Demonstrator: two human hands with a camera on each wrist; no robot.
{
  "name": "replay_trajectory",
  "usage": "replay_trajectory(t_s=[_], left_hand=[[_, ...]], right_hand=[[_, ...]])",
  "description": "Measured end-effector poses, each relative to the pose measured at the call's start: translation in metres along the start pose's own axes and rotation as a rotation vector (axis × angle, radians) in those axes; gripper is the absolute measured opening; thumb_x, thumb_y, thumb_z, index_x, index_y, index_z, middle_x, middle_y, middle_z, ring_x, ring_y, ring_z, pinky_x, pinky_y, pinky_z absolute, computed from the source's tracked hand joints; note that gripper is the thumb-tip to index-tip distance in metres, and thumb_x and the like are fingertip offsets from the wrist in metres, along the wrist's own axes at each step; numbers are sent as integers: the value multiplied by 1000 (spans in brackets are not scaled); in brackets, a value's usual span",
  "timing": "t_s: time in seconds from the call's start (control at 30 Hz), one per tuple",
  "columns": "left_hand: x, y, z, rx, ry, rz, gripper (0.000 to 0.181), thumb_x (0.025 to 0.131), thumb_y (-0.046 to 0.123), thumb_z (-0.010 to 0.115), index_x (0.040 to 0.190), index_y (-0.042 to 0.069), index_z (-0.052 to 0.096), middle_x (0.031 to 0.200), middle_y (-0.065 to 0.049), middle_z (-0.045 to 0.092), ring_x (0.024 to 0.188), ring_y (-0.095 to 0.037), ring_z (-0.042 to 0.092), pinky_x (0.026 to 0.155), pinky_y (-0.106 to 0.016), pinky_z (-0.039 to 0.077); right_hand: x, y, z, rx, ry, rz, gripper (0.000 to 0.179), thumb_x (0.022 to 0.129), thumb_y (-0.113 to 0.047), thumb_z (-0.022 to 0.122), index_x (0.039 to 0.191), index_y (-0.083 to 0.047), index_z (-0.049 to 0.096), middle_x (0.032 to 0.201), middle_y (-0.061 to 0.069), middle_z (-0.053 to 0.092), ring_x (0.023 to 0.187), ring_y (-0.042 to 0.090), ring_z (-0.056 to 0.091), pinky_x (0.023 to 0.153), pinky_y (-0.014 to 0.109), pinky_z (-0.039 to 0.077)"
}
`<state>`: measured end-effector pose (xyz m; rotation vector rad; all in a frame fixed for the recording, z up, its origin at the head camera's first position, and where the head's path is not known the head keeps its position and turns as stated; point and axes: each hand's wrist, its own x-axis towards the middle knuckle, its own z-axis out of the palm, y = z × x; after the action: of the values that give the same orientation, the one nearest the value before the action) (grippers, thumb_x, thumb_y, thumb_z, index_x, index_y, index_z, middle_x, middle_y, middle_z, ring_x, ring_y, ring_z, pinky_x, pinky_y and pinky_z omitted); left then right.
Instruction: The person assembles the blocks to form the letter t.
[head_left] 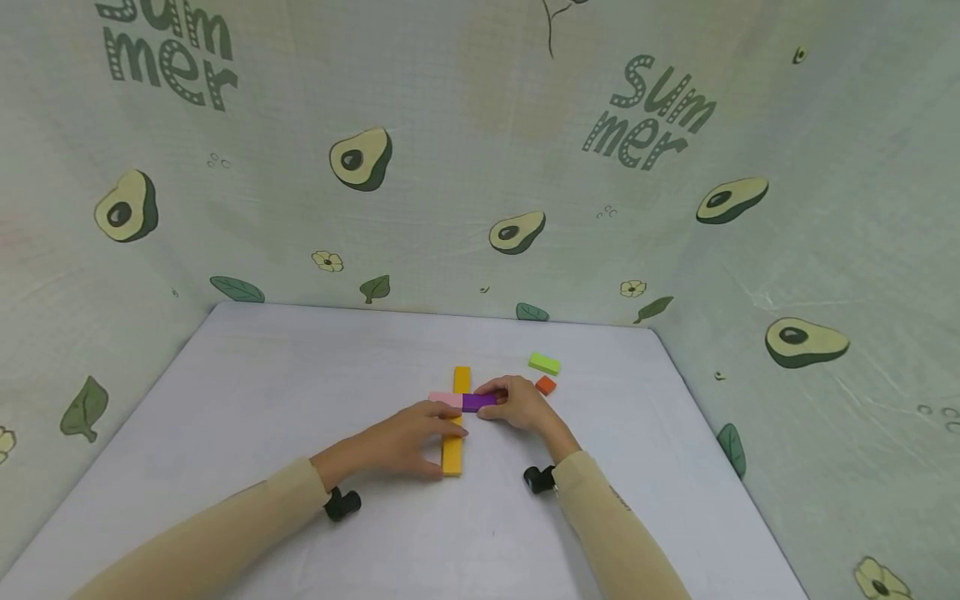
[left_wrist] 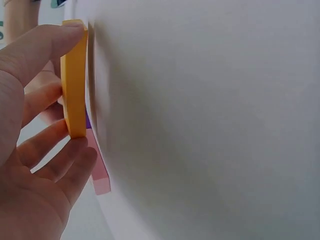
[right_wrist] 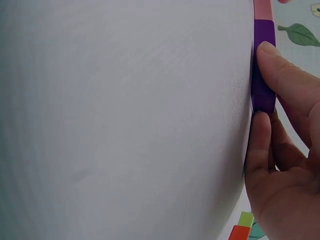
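Observation:
My left hand (head_left: 405, 435) holds the near yellow block (head_left: 452, 457) lengthwise. In the left wrist view the thumb is at one end of that yellow block (left_wrist: 75, 85) and fingertips are at the other. My right hand (head_left: 520, 403) grips a purple block (head_left: 478, 403), thumb on its side and fingers at its outer end, as the right wrist view shows. A pink block (head_left: 444, 398) lies end to end with the purple one, partly behind my left fingers. Beyond this row another yellow block (head_left: 462, 379) points away from me.
A lime green block (head_left: 544, 363) and a small orange-red block (head_left: 546, 385) lie beyond my right hand. The white table (head_left: 315, 358) meets a printed cloth backdrop (head_left: 442, 208) at the back and sides. Dark wrist cameras (head_left: 342, 505) hang under both sleeves.

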<state>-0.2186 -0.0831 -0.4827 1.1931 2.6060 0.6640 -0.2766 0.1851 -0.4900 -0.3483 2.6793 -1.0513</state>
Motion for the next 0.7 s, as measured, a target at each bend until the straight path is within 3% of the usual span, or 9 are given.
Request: replay_trajectory(t_s=[0.7], left_hand=[[9, 3, 2, -12, -42, -2, 60, 89, 34, 88, 144, 20, 68, 160, -5, 51, 147, -27, 44, 121, -51, 42]], right_hand=[[1, 0, 1, -26, 5, -3, 29, 91, -29, 87, 118, -26, 80, 108, -2, 69, 98, 20, 57, 88, 36, 52]])
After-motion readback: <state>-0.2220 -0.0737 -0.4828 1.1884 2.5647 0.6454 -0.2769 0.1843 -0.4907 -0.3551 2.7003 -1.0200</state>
